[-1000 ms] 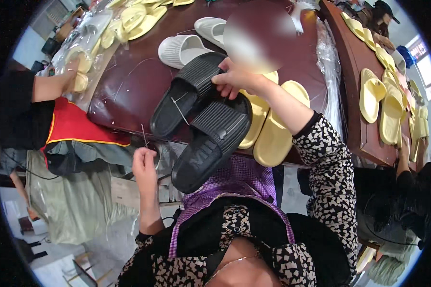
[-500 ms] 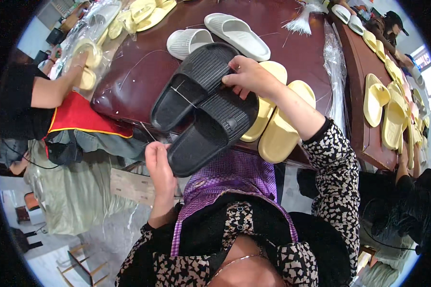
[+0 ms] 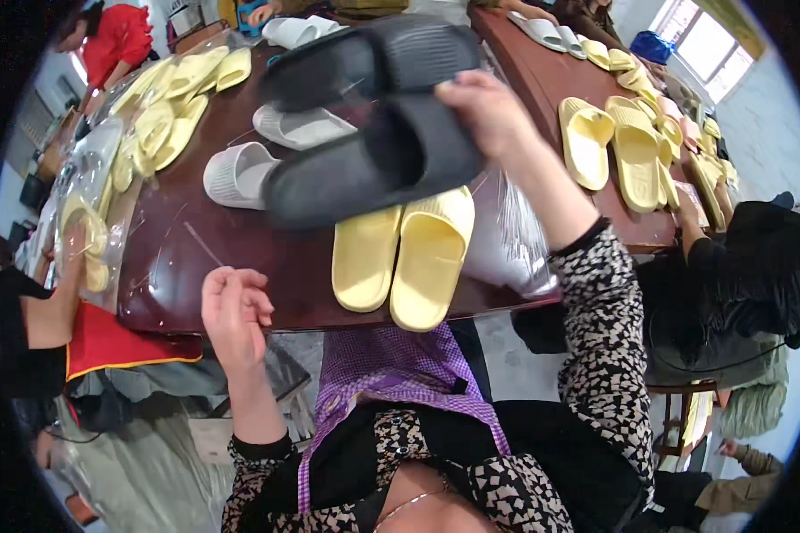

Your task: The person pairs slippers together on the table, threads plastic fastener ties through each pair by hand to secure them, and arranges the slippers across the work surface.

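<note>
Here, black slippers in right hand

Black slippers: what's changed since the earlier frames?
The right hand has moved the black slippers forward, from the near edge of the table to farther over it, uncovering more of the yellow slippers. The left hand has moved forward over that edge. Nothing newly gripped or released: the left still holds a thin strip. The yellow and grey slippers stay put.
</note>
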A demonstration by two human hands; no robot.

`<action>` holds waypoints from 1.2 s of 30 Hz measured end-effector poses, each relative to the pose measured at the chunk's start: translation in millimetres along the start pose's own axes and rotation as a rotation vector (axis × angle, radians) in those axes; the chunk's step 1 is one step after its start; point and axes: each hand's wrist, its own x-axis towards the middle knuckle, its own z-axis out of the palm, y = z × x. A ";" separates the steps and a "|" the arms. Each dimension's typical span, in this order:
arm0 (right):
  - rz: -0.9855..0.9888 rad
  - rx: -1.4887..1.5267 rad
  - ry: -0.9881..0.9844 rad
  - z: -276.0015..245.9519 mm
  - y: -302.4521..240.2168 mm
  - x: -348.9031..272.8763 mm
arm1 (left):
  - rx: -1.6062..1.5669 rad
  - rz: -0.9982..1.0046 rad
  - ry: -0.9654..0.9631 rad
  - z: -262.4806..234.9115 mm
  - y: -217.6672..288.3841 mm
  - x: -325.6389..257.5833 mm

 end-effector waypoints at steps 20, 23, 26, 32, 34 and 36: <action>-0.858 -1.170 0.788 -209.6 -28.9 69.7 | 0.191 -0.370 -0.360 40.2 -32.5 15.2; -0.703 -0.734 0.205 -92.5 -12.8 1.4 | 0.215 -0.374 -0.348 54.0 -24.9 17.6; -0.328 -0.625 -0.422 -13.2 3.7 -67.3 | 0.250 -0.391 -0.382 81.7 -11.0 18.1; -0.119 -0.373 -0.570 28.3 12.7 -117.4 | 0.254 -0.385 -0.555 129.2 3.2 8.0; -0.067 -0.235 -0.443 20.8 8.2 -120.3 | 0.263 -0.340 -0.576 129.4 3.1 9.5; -0.046 -0.156 -0.392 8.9 5.3 -118.6 | 0.754 0.450 -0.647 122.1 7.3 13.5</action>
